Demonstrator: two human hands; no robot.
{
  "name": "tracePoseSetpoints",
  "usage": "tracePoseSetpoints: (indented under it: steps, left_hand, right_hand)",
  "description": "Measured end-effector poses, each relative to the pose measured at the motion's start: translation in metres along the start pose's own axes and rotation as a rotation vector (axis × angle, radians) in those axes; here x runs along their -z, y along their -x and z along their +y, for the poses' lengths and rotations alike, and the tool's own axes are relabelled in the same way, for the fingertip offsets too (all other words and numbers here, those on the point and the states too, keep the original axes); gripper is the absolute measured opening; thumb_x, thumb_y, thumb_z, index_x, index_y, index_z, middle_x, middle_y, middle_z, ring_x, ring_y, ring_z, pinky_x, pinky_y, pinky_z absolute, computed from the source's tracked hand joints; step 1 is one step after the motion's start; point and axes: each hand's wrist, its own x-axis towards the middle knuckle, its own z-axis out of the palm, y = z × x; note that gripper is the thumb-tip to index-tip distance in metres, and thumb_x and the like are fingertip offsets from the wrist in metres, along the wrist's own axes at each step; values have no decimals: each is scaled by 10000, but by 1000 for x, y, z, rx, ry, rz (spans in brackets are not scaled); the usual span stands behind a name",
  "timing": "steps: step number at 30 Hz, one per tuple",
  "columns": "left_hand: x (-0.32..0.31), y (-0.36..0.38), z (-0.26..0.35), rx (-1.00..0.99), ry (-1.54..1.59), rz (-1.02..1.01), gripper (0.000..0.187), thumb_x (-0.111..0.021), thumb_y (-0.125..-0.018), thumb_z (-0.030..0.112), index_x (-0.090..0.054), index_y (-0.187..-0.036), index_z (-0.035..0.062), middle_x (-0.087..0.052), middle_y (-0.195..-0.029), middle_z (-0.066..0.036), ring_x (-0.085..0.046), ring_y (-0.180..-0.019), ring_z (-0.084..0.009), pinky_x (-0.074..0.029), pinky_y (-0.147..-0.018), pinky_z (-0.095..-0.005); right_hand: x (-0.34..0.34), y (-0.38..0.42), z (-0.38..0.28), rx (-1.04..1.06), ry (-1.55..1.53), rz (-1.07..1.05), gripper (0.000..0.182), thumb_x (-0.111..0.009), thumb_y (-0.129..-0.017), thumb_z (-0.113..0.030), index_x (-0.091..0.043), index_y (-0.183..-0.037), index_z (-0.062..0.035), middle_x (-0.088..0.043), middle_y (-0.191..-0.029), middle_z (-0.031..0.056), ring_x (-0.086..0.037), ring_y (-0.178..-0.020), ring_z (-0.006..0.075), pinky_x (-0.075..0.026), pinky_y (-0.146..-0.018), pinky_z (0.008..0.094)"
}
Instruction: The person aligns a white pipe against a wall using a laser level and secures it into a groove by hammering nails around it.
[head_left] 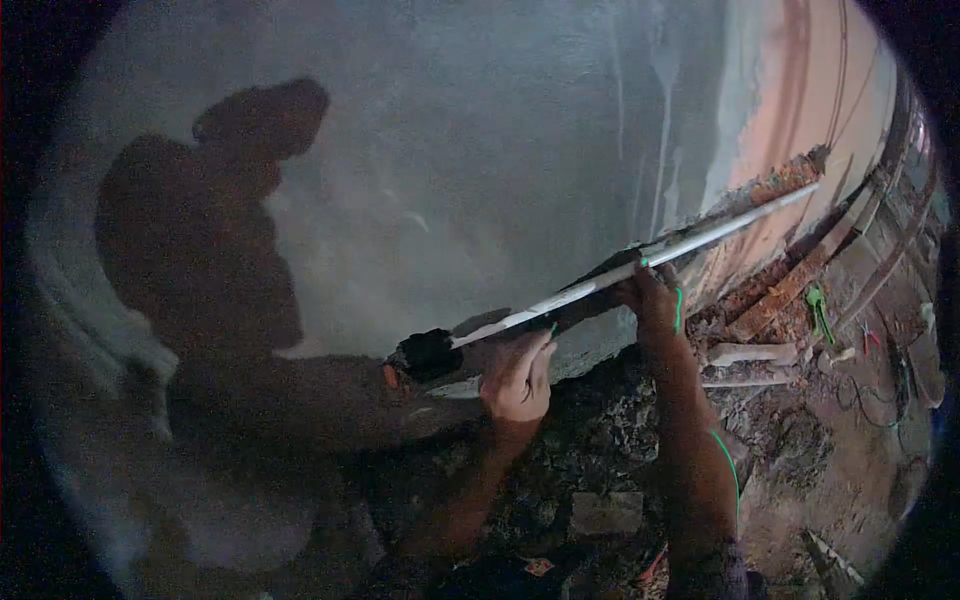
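Note:
A long pale pipe (720, 232) lies slantwise along a groove cut in the grey wall (480, 180), from a dark hole at the lower left up to the broken edge at the right. My left hand (518, 378) is just below the pipe's lower part, its fingers bent and pressed together near the groove; what they hold, if anything, is too small to name. Farther right, my right hand (652, 295) has its fingers up at the underside of the pipe, closed around it near its middle. A green laser line crosses the right wrist and forearm.
Broken bricks (770, 300) and rubble lie along the wall's foot. On the ground at the right are a green tool (819, 312), a red-handled tool (870, 338), a dark cable and long strips. A brick (607, 512) lies near the bottom. A person's shadow falls on the wall.

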Motion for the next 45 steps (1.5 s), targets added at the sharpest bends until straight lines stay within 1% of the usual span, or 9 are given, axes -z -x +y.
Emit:
tracePoseSetpoints:
  steps: [9,22,28,32,34,37,39,41,45]
  left_hand:
    - [-19,-20,-15,-99,-94,135,154,-706,-791,-4,-684,-942,20,-692,-877,-147,-673,-804,-307,-521,-761,-365]
    - [-31,-10,-26,-170,-143,-41,268,-705,-774,-22,-657,-1032,32,-680,-989,-167,-664,-938,-330,-532,-819,-411]
    - [-29,-14,-21,-146,-180,-54,221,-671,-815,3,-652,-1033,24,-686,-979,-165,-672,-905,-329,-529,-810,-412]
    - [-20,-5,-24,-83,-281,-151,227,-594,-869,34,-650,-1089,21,-687,-1018,-156,-653,-934,-334,-485,-871,-425]
    - [-20,-9,-19,-63,-291,-193,250,-588,-869,33,-649,-1111,22,-684,-1040,-160,-650,-947,-334,-477,-879,-426]
    - [-29,-14,-21,-119,-295,-160,245,-598,-871,41,-648,-1110,22,-684,-1049,-158,-655,-950,-324,-491,-854,-408]
    - [-31,-14,-29,-161,-302,-147,228,-601,-873,43,-655,-1093,24,-686,-1044,-156,-657,-947,-325,-495,-845,-400]
    - [-31,-18,-22,-230,-341,-131,185,-610,-868,38,-676,-1040,25,-690,-1017,-160,-660,-930,-333,-504,-826,-400]
    - [-26,-19,-34,-214,-270,-150,176,-620,-851,27,-682,-1017,21,-689,-1003,-166,-661,-924,-330,-505,-831,-405]
  right_hand:
    - [1,1,-1,5,79,10,247,-623,-921,-244,-549,-1008,-25,-610,-794,77,-625,-665,173,-545,-626,297]
    - [1,3,2,-60,-9,37,386,-673,-890,-324,-546,-1119,-41,-624,-844,83,-638,-713,190,-533,-617,310]
    - [15,31,-9,-28,5,-16,402,-594,-933,-332,-521,-1164,-11,-635,-856,101,-637,-712,194,-549,-655,325]
    - [102,100,29,-167,286,218,407,-598,-923,-271,-544,-1199,23,-642,-870,155,-639,-727,222,-522,-628,318]
    - [190,157,74,54,1241,337,368,-632,-875,-249,-602,-1144,0,-677,-882,126,-662,-686,225,-522,-617,340]
    - [248,270,100,63,1570,701,353,-657,-842,-251,-599,-1014,51,-630,-837,197,-645,-793,311,-495,-646,414]
    - [263,313,109,-618,1541,949,361,-698,-792,-281,-609,-962,25,-634,-845,200,-640,-782,344,-498,-671,451]
    - [280,332,126,-760,1770,925,355,-704,-781,-287,-619,-968,4,-634,-847,202,-638,-771,356,-502,-663,460]
    - [308,344,137,-261,1919,949,407,-702,-786,-328,-623,-1020,-5,-636,-849,205,-639,-775,375,-509,-704,473]
